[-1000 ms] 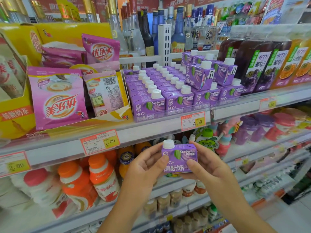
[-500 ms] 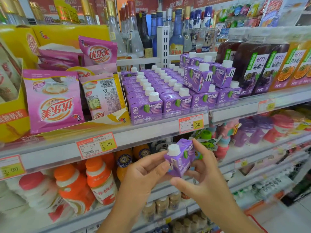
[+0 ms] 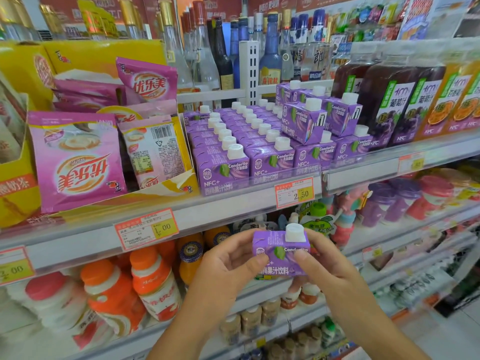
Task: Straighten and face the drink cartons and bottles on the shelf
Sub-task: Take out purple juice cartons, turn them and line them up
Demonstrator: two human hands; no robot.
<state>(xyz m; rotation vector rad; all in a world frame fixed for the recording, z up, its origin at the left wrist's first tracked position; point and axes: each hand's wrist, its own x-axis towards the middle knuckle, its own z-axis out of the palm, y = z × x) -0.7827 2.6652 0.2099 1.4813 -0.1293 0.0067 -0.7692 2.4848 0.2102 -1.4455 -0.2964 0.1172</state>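
Note:
Both hands hold one small purple drink carton [image 3: 279, 253] with a white cap in front of the lower shelf, its printed face toward me. My left hand [image 3: 228, 266] pinches its left side, my right hand [image 3: 322, 263] its right side. Above, on the shelf [image 3: 233, 203], several rows of the same purple cartons [image 3: 233, 152] stand facing forward. A few more cartons [image 3: 309, 120] are stacked on top at the right, turned at an angle.
Pink milk-tea sachets [image 3: 75, 162] in a yellow display box fill the shelf's left. Dark grape juice bottles [image 3: 389, 100] and orange juice bottles [image 3: 462, 100] stand at right. Glass liquor bottles [image 3: 207, 53] line the back. Orange-capped drink bottles [image 3: 153, 281] sit on the shelf below.
The carton was turned edge-on half a second ago; now its printed face points at me again, with the cap toward the right, still held in both hands below the shelf.

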